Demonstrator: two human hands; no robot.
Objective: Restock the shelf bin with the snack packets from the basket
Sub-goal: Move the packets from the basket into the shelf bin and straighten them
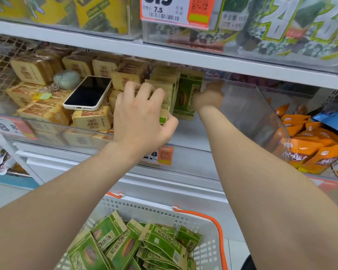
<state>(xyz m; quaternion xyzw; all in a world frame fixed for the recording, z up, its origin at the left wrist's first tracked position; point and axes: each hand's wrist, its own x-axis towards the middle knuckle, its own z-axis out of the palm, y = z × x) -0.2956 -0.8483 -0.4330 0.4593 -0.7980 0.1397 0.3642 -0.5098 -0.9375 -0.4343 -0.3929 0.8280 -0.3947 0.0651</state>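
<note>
Green and tan snack packets (185, 98) stand upright in a row at the left end of a clear shelf bin (248, 106). My left hand (142, 121) grips the front of that row, fingers curled over the packet tops and thumb under a green edge. My right hand (209, 98) reaches inside the bin and presses against the rightmost packet; the bin's clear wall blurs its fingers. Below, a white basket (185, 213) with orange handles holds several more of the same packets (137, 246) in a loose pile.
A phone (88, 93) and a key fob lie on tan packets in the bin to the left. Orange packets (308, 145) fill the bin to the right. A shelf edge (164, 53) runs just above my hands. Price tags hang on the bin fronts.
</note>
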